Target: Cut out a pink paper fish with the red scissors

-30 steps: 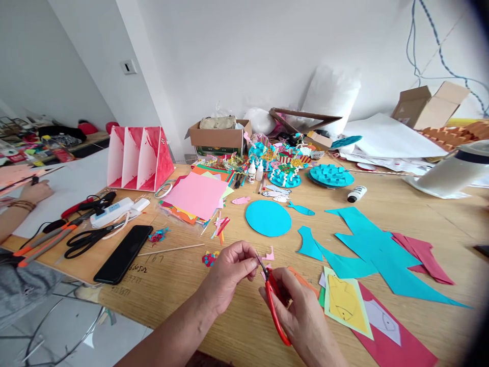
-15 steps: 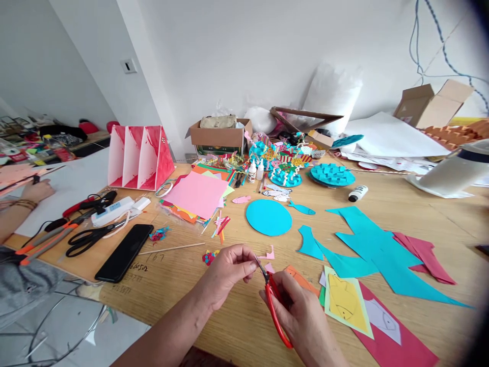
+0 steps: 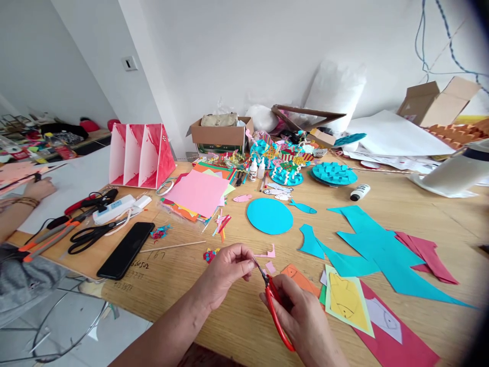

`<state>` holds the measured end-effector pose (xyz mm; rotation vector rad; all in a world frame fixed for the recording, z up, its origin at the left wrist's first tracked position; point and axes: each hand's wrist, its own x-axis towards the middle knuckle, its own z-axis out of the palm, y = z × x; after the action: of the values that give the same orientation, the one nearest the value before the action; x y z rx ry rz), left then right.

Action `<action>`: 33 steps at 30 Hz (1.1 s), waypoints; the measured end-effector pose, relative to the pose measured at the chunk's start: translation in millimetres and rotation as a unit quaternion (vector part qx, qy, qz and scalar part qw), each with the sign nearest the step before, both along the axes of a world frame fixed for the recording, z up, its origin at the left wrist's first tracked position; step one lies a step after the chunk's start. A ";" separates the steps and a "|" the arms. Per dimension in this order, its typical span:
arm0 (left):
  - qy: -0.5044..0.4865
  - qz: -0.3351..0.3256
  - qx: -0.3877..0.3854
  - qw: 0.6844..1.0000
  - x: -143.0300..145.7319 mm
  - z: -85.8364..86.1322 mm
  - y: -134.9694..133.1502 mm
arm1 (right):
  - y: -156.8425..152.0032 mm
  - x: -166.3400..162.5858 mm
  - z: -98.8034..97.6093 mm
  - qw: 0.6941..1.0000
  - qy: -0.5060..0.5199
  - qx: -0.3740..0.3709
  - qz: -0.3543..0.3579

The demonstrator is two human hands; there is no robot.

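Observation:
My right hand [image 3: 300, 311] is closed around the red handles of a small pair of scissors [image 3: 275, 317]. Their thin metal blades reach up to the fingertips of my left hand [image 3: 234, 270]. That hand is pinched closed; whatever sits between its thumb and forefinger is too small or hidden to make out. Just beyond the blades lie pink paper scraps [image 3: 270, 252]. Right of the scissors are an orange paper fish [image 3: 300, 278] and a yellow paper fish [image 3: 343, 298] on pale green paper. Past my hands lies a blue paper oval [image 3: 269, 216].
Blue paper offcuts [image 3: 382, 250] spread on the right. On the left lie a black phone [image 3: 126, 251], black scissors [image 3: 89, 237] and a power strip [image 3: 113, 209]. Stacked coloured paper [image 3: 198, 193] and glue bottles [image 3: 253, 171] stand further back. Another person's hand [image 3: 40, 188] rests at far left.
The view has shifted slightly. My left fingertips and the scissor blades stay close together, with little other visible movement.

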<state>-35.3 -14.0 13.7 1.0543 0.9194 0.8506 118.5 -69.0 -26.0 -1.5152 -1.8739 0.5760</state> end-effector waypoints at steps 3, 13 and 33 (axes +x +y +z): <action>-0.013 -0.007 -0.009 1.000 -1.1 -1.7 -0.5 | 0.2 -1.4 -0.7 1.000 0.004 -0.004 0.001; 0.002 -0.017 -0.007 1.000 -3.8 -2.0 -1.4 | -1.6 -0.2 1.1 0.999 0.007 -0.039 0.004; 0.005 0.005 -0.018 1.000 -4.7 2.8 -4.9 | -6.0 0.3 2.3 0.999 -0.002 -0.033 0.009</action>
<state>-40.0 -19.0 16.4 1.0252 0.9452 0.8345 118.8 -75.0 -23.7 -1.5442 -1.8888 0.6500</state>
